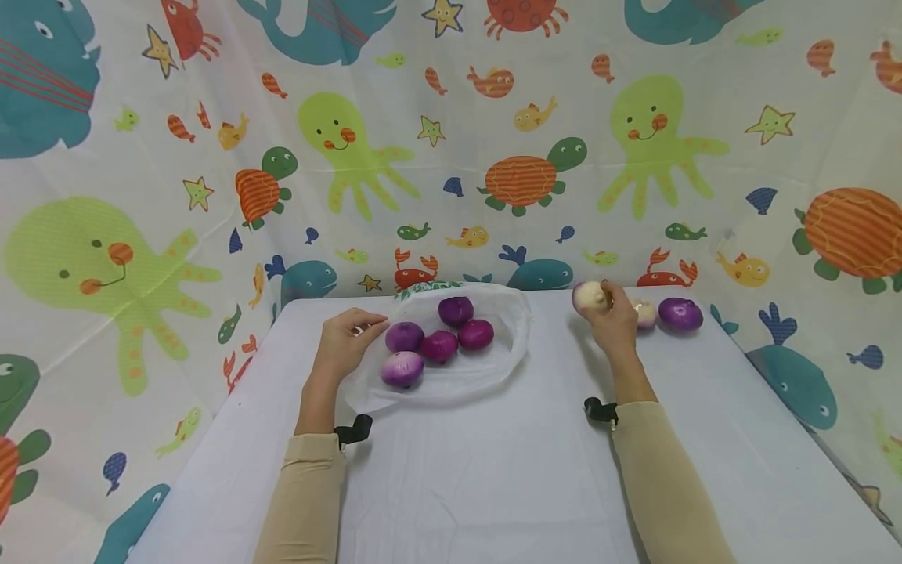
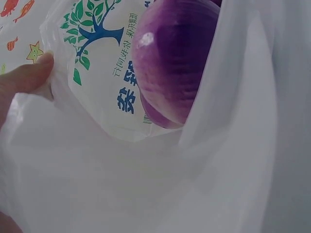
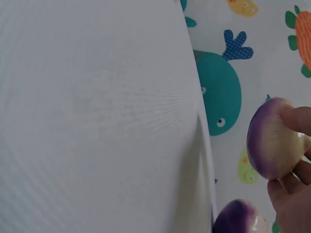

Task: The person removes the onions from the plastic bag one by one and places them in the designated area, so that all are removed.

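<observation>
My right hand (image 1: 615, 317) grips a white-and-purple onion (image 1: 589, 297) above the far right part of the table. In the right wrist view, the thumb and fingers are curled round this onion (image 3: 274, 138). At the left, my left hand (image 1: 344, 343) pinches the edge of a white plastic bag (image 1: 507, 360); the left wrist view shows the thumb (image 2: 36, 73) on the bag's rim. Several purple onions (image 1: 439, 346) lie in the open bag, and a paler one (image 1: 402, 369) sits nearest its front. Printed on the bag are a blue tree and lettering (image 2: 127, 92).
Right of my right hand, a pale onion (image 1: 644, 314) partly hidden by the hand lies beside a dark purple onion (image 1: 680, 314). A white cloth covers the table (image 1: 486, 470). Behind it hangs a curtain (image 1: 451, 168) printed with sea animals.
</observation>
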{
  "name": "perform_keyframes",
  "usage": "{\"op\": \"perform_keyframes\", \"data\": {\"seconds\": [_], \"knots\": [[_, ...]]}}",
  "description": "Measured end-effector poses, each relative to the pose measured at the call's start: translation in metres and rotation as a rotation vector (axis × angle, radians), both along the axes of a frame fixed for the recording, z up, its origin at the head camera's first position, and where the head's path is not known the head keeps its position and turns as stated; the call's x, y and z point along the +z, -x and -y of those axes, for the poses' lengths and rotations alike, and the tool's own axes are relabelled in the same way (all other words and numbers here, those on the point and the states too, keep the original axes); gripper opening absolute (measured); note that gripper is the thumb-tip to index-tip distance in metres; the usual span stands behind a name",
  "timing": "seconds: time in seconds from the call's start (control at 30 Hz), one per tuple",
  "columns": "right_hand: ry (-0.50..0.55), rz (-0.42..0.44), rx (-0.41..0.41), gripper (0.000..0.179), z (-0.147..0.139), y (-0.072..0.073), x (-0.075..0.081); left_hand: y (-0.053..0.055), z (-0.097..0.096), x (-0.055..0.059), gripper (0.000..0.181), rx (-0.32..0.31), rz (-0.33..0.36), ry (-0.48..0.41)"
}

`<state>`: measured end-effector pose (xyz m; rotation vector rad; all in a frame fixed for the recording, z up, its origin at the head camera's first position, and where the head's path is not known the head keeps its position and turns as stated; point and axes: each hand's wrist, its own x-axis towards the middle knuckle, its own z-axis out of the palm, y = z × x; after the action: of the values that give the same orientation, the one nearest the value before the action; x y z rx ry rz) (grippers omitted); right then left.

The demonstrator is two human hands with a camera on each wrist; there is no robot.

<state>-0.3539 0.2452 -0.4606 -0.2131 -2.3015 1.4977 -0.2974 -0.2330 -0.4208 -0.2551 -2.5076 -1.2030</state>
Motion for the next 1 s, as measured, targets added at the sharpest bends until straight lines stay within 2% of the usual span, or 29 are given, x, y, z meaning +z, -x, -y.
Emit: {"op": "perform_keyframes", "data": {"seconds": [0.3,0.77,1.0], "knots": [[-0.042,-0.005,-0.011,0.068,-0.004,0.004,-0.005,0.0,-0.001,0.001,0.018,0.004,0.008,0.003],[-0.141,0.14,0.044,0.068,-0.008,0.004,-0.007,0.0,0.0,-0.001,0.018,0.005,-0.007,0.005],[-0.192,0.141,0.078,0.066,-0.012,0.004,-0.011,0.001,0.0,-0.003,0.017,-0.006,-0.022,0.004]]}}
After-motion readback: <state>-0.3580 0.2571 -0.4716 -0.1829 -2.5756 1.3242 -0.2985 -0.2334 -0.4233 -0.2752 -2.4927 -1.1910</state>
